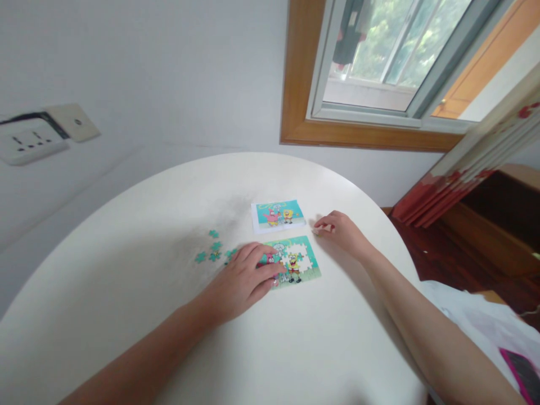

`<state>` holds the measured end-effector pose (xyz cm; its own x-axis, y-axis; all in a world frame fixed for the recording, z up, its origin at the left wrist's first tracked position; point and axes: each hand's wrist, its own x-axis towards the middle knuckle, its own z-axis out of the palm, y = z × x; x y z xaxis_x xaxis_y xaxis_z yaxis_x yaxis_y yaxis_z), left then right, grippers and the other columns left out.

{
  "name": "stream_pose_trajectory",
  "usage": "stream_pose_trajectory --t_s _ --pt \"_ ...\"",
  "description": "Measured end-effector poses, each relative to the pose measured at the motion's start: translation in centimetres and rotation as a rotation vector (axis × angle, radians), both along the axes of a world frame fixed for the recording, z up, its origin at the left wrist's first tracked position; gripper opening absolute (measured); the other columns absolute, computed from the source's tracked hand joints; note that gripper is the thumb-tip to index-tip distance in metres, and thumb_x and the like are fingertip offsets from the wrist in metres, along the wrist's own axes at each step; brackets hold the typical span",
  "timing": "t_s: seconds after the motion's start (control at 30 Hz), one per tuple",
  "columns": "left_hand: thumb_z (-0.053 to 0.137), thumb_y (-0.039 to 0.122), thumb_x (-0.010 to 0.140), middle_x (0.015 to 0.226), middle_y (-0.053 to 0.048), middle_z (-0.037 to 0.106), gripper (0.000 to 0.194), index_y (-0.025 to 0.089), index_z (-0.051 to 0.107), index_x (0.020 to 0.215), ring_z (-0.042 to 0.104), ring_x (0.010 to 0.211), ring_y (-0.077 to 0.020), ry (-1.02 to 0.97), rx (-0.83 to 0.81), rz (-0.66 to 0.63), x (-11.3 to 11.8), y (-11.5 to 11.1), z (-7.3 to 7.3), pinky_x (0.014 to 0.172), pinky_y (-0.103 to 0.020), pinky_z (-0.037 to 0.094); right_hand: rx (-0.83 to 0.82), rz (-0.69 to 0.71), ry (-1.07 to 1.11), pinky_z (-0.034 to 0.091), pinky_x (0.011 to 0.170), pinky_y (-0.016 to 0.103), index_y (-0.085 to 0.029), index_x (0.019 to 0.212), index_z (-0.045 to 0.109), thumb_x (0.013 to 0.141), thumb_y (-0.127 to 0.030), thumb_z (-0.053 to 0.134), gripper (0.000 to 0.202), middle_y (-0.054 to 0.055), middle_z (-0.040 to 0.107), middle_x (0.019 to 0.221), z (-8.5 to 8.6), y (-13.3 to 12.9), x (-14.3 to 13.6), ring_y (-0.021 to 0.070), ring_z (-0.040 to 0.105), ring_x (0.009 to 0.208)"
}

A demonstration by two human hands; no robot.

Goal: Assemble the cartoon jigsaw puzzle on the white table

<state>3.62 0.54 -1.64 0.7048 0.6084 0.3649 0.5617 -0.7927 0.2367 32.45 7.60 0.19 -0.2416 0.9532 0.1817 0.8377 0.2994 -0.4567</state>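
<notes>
A cartoon jigsaw puzzle lies on the white table, with a white gap in its upper right part. My left hand rests on its left side, fingers spread, covering part of the picture. Right of the puzzle, my right hand pinches a small puzzle piece close to the tabletop; the fingers partly hide it. Just behind the puzzle is a printed picture card with the same cartoon figures. Several loose green puzzle pieces are scattered to the left of my left hand.
The round white table reaches back to the wall. A wood-framed window is behind it, and a red and white curtain hangs at the right. White plastic and a pink-edged dark object lie beside my right arm.
</notes>
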Motion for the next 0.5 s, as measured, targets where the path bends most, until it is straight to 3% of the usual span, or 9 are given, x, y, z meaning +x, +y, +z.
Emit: stream_pose_trajectory --t_s 0.1,0.2,0.5 --pt "0.050 0.025 0.092 0.122 -0.008 0.053 0.029 0.030 0.062 0.118 0.044 0.117 -0.0256 0.008 -0.013 0.008 0.0 0.0 0.1 0.101 -0.045 0.039 0.076 0.174 -0.013 0.041 0.081 0.031 -0.023 0.096 0.073 0.080 -0.016 0.063 0.020 0.006 0.061 0.093 1.3 -1.3 -0.6 0.0179 0.055 0.087" --pt "0.049 0.025 0.093 0.125 -0.007 0.054 0.031 0.030 0.060 0.122 0.044 0.119 -0.0253 0.004 -0.017 0.006 0.2 0.0 0.4 0.103 -0.045 0.037 -0.014 0.379 -0.115 0.040 0.084 0.032 -0.027 0.097 0.073 0.080 -0.019 0.066 0.020 0.005 0.062 0.095 2.4 -2.8 -1.7 0.0189 0.054 0.091" --pt "0.044 0.029 0.096 0.139 0.003 0.053 0.041 0.032 0.046 0.137 0.040 0.128 -0.0242 0.110 -0.027 -0.024 1.3 -0.3 0.4 0.107 -0.045 0.030 -0.047 0.360 -0.281 0.037 0.081 0.032 -0.026 0.096 0.071 0.079 -0.025 0.069 0.017 0.005 0.061 0.097 2.4 -3.9 -3.4 0.0205 0.052 0.093"
